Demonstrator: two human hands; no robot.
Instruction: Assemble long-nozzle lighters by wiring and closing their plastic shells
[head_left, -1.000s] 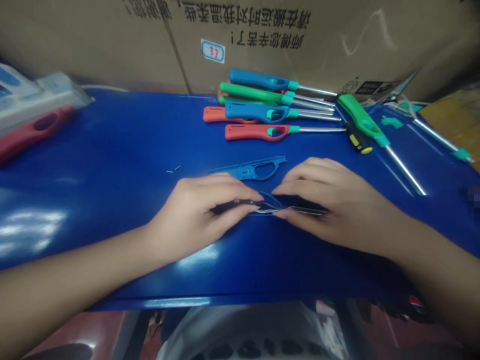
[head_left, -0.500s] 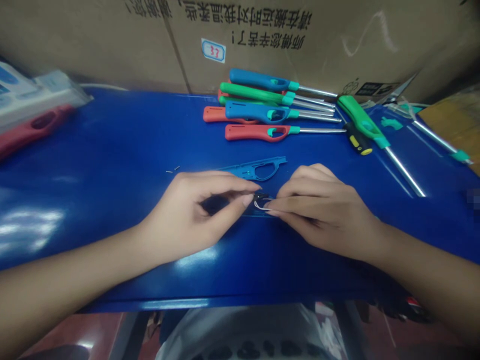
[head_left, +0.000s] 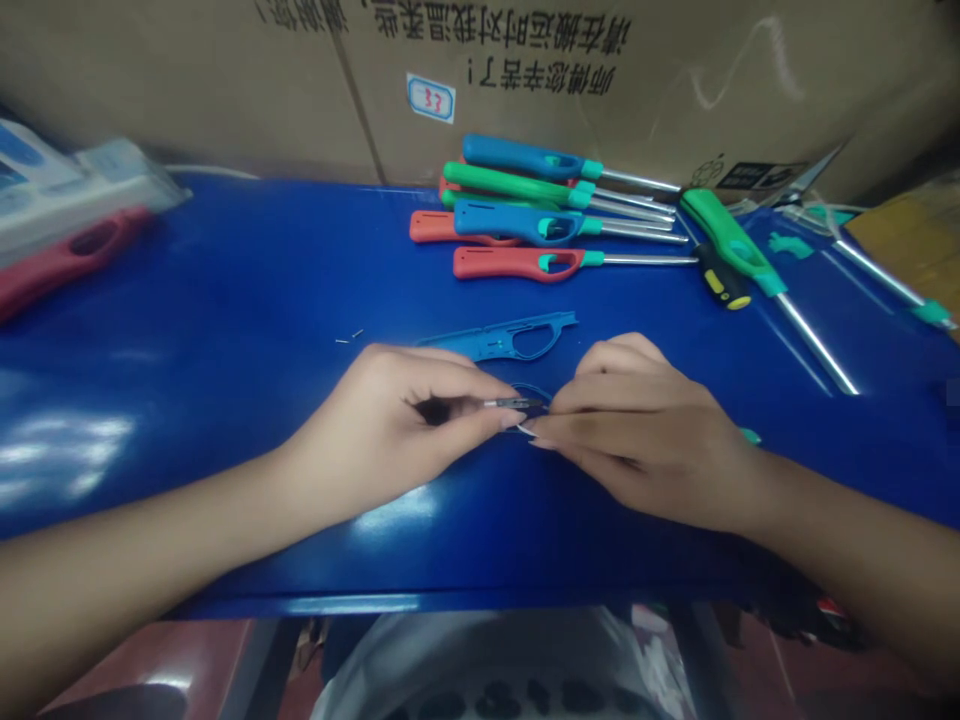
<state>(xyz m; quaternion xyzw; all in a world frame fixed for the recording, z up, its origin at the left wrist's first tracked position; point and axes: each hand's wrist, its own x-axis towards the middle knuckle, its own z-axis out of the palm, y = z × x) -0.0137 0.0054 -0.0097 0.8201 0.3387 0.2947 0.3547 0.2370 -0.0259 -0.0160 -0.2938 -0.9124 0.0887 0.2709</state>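
Mid-assembly, by the look of it. Pinching a thin dark rod (head_left: 491, 403) tight in the left hand (head_left: 405, 420), metal tip pointing right. Nipping a pale wire (head_left: 525, 429) with the right hand (head_left: 645, 440), just at that tip. Working right over a blue shell half (head_left: 534, 390), flat on the table (head_left: 225, 300) near the front edge. Just beyond the knuckles, a matching shell half (head_left: 502, 340); at the back, well apart, finished lighters (head_left: 540, 215). Seems to be seating rod and wire into the shell. Calls next for a steady pinch, tip lined up with the channel, no tug on the wire.
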